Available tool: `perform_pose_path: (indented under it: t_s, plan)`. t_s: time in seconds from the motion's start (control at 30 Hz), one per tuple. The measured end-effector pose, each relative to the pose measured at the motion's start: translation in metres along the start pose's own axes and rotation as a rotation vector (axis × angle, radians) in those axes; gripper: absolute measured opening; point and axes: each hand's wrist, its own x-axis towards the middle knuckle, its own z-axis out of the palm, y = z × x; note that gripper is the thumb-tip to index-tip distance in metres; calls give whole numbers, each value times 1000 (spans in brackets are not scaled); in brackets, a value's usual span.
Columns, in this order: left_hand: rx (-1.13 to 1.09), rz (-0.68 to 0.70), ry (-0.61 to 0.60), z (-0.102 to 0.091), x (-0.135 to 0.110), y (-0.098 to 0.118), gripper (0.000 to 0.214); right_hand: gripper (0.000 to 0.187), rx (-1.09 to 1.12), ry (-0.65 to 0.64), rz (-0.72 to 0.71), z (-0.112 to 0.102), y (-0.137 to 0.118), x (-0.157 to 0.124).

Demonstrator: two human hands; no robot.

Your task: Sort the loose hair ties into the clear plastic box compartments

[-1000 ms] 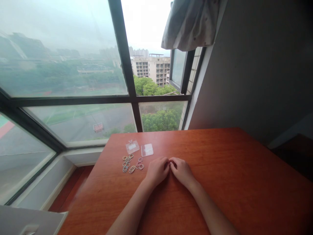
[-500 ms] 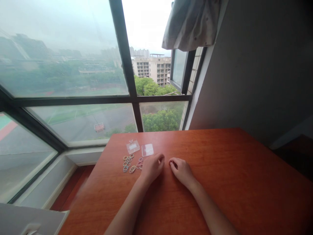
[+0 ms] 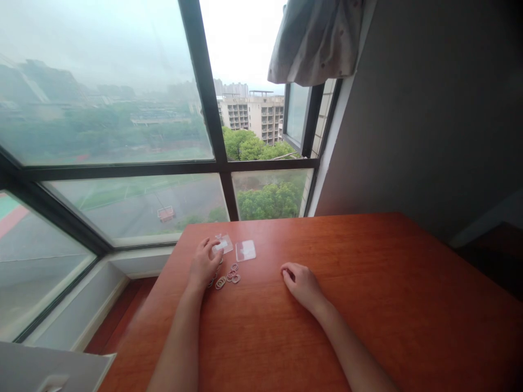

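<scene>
Near the table's far left corner, my left hand reaches over a clear plastic box, its thumb and fingers apart with nothing visible between them. That hand covers part of a group of small hair ties. Beside it lie yellowish hair ties and pink and grey ones. A flat, clear square lid or case rests right of the box. My right hand lies on the table to the right, fingers curled together; whether anything is in them is hidden.
The reddish-brown wooden table stands against a framed window. A grey curtain hangs at the upper right, above an open window pane. A dark wall runs along the right.
My left hand has moved left from the middle of the table to the box and hair ties, and its fingers have opened. My right hand has stayed in place.
</scene>
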Motion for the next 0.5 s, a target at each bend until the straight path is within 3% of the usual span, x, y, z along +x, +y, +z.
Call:
perform_pose_path:
  t_s: [0.27,0.5]
  plan:
    - [-45,156,-190,24,-11,15,18,22,-17,90,-9,1,5,2]
    - [-161,308,-338,47,-33,52,15,33,-207,212,-2,-1,19,5]
